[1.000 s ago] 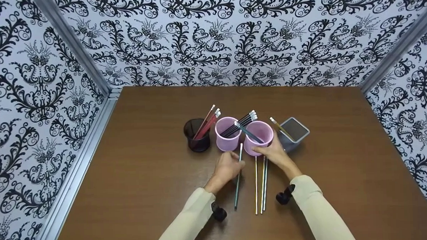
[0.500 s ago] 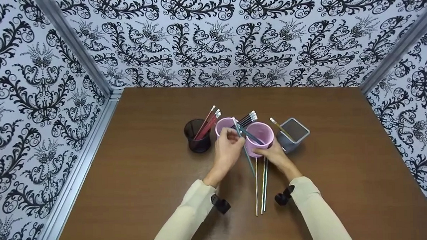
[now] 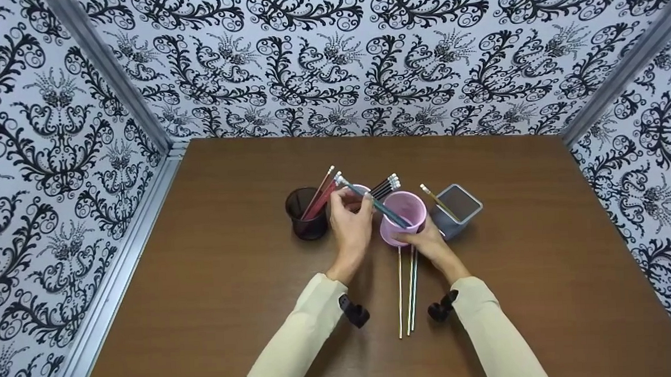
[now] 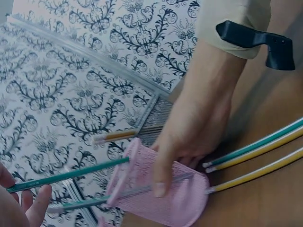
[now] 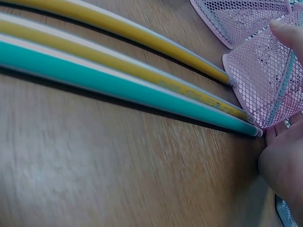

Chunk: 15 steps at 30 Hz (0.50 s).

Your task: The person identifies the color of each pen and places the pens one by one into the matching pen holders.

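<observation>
My left hand (image 3: 352, 224) pinches a green pencil (image 4: 75, 176) near its eraser end. The pencil slants down, its other end at the mouth of a pink mesh cup (image 3: 390, 235). My right hand (image 3: 435, 247) grips that cup from the right side, thumb across its front. Inside it leans another green pencil (image 4: 85, 204). A second pink cup (image 3: 362, 187), mostly hidden behind my left hand, holds several black pencils (image 3: 384, 185). In front of the gripped cup, two yellow pencils (image 5: 142, 30) and a green pencil (image 5: 118, 90) lie on the table.
A black mesh cup (image 3: 310, 229) with red pencils (image 3: 320, 204) stands to the left. On the right, a grey square mesh holder (image 3: 451, 226) holds a yellow pencil (image 3: 437, 200). Patterned walls (image 3: 331, 55) border the brown table (image 3: 231, 242).
My left hand has lifted the green pencil from the table, turned it and brought its lower end to the pink cup. My right hand still grips the cup in place.
</observation>
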{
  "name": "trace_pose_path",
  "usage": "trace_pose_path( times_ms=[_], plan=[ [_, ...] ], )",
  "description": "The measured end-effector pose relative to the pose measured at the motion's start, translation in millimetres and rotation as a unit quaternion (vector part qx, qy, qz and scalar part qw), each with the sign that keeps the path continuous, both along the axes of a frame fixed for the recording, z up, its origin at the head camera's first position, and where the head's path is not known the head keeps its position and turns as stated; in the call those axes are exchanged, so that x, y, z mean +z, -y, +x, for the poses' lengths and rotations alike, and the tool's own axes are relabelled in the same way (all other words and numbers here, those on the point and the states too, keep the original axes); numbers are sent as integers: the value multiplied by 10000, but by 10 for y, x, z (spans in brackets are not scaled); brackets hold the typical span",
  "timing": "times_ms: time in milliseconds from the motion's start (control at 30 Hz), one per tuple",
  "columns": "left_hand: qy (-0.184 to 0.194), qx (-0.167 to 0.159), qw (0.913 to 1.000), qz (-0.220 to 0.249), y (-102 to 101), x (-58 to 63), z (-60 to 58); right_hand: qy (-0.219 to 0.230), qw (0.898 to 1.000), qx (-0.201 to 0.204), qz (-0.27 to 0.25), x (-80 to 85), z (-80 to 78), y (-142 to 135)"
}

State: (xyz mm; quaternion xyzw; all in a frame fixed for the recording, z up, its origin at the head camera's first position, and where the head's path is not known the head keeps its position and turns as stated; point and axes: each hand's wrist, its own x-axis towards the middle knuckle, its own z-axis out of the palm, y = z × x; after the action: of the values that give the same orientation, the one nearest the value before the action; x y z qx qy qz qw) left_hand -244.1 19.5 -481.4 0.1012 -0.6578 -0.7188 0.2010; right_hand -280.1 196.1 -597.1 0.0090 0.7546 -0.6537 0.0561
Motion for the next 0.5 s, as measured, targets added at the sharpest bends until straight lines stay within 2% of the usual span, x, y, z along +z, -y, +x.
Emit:
trace_pose_path(
  times_ms=[133,267,367,500],
  plan=[
    [57,84,9994,341,1,-76,-18,30,10000,48,24,0,-2,6],
    [-91,126,9979,625,2,-79,-40,-92,9999,59,-84,-5,-9,-1],
    [-119,92,9984,537,-18,-90,-42,-148,9998,16,-136,-4,-3,-7],
    [15,45,9998,202,-70,-172,-12,-147,9997,7,-170,-12,-9,0]
  ],
)
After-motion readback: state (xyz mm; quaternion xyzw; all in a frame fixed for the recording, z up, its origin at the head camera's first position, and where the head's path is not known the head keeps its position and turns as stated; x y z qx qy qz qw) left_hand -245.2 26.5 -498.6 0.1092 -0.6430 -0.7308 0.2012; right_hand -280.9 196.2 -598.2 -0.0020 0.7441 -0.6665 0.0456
